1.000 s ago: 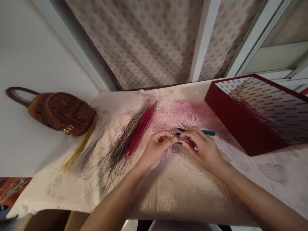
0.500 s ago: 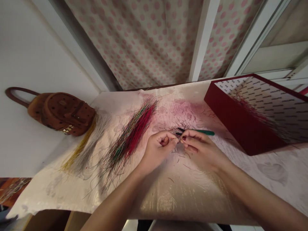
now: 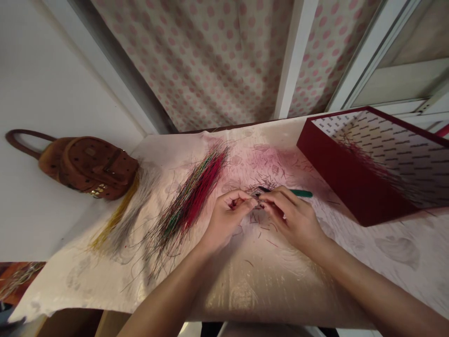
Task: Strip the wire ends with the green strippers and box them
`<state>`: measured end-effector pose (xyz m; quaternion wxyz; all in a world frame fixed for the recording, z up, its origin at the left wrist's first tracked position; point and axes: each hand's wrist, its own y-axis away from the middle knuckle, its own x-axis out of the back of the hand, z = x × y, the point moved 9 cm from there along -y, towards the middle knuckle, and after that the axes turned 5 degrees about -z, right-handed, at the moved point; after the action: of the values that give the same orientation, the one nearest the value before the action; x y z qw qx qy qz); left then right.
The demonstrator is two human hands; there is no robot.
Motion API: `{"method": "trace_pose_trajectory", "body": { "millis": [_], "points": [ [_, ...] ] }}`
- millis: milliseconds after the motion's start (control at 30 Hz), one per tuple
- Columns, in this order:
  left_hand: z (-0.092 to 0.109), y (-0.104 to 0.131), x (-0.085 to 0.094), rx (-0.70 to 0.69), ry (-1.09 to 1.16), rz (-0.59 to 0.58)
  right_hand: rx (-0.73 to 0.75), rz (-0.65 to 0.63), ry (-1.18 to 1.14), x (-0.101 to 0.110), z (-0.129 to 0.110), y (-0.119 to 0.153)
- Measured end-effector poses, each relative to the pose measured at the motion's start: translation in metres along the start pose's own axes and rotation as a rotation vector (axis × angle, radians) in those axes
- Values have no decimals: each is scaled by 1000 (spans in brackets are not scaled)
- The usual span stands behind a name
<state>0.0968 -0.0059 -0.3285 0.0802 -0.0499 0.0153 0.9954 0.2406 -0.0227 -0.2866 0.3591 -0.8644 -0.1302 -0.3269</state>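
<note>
My left hand [image 3: 233, 213] and my right hand [image 3: 293, 213] meet over the table, fingertips pinched close together. Whatever lies between them is too small and thin to make out. Just beyond the fingers rests a tool with green handle [image 3: 302, 193] and dark tip, partly covered by my right hand. Short wire-like clippings [image 3: 264, 181] are scattered around and under the hands. To the left of my left hand lies a bundle of long thin strands [image 3: 196, 192], red, green and dark.
A deep red box [image 3: 329, 178] with a printed white lining stands at the right, thin strands inside. At the left a brown backpack [image 3: 94, 164] leans by the wall, with yellow strands [image 3: 117, 217] and silver-grey strands [image 3: 136, 206] beside it. A pale cloth [image 3: 182, 290] covers the table.
My right hand has turned, its fingers now pointing more downward, and shifted slightly left against the left fingertips. My left hand stays almost in place, still pinched.
</note>
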Motion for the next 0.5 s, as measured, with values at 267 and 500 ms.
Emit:
{"method": "trace_pose_trajectory", "body": {
  "millis": [267,500],
  "points": [
    [11,2,2,-73,-185,-6,-65,-15,-209,0,4,-4],
    [17,7,-3,-156,-369,-7,-540,-213,-969,-35,37,5]
  ]
}}
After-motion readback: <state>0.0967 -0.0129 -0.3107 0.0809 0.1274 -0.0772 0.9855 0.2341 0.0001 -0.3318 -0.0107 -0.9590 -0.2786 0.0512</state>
